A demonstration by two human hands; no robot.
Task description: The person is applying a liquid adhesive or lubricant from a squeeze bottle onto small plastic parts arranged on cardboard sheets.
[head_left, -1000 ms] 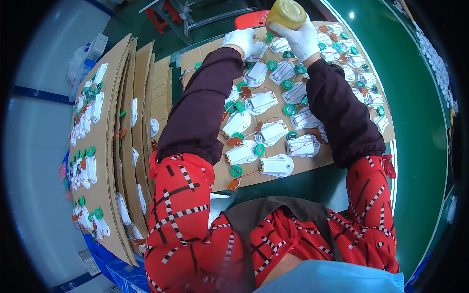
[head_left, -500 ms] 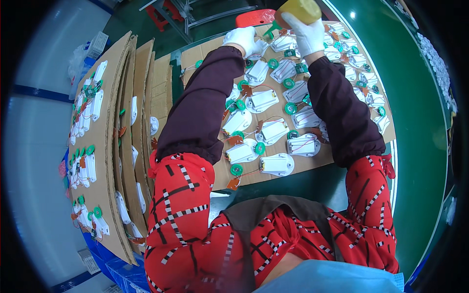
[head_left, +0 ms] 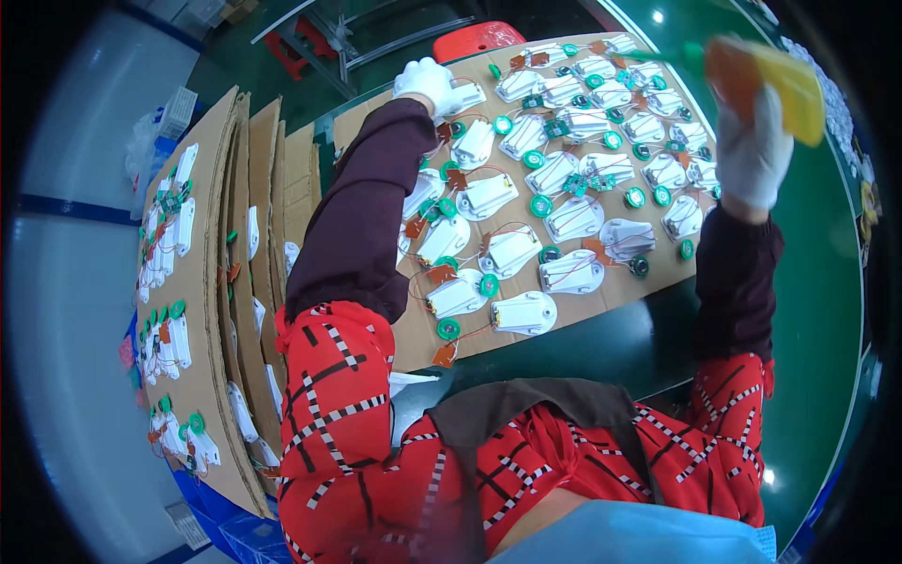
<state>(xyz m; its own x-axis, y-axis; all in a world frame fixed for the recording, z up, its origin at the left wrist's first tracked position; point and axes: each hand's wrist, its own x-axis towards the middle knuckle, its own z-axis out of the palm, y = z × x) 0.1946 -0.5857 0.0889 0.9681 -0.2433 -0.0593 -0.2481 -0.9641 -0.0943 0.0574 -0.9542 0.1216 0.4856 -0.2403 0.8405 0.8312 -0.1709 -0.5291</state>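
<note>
Up at the far left corner of the cardboard sheet (head_left: pixel 648 287), the left hand (head_left: pixel 427 83) in its white glove lies with fingers curled over a white plastic housing (head_left: pixel 462 94), pressing it flat, seemingly to keep the piece from shifting. Whether the fingers pinch it or only rest on top cannot be told from this angle. The right hand (head_left: pixel 752 150), also gloved, is raised off to the right, above the edge of the sheet, and is clamped around a yellow bottle (head_left: pixel 770 80) with an orange end; the bottle is blurred, tilted and held clear of the parts, well apart from the left hand.

The sheet lies on the green counter (head_left: pixel 817 310) and carries rows of white housings, each wired to a small green disc (head_left: pixel 539 206) and an orange tab (head_left: pixel 442 355). They sit spread out in loose rows with gaps between, so each one can be reached from above without disturbing its neighbour. The nearest housing (head_left: pixel 524 313) sits close to the front edge of the sheet.

To the left, more cardboard sheets (head_left: pixel 193 310) stand on edge in a stack, the outermost one bearing the same kind of parts on its face. A red stool (head_left: pixel 477 39) stands beyond the counter
</note>
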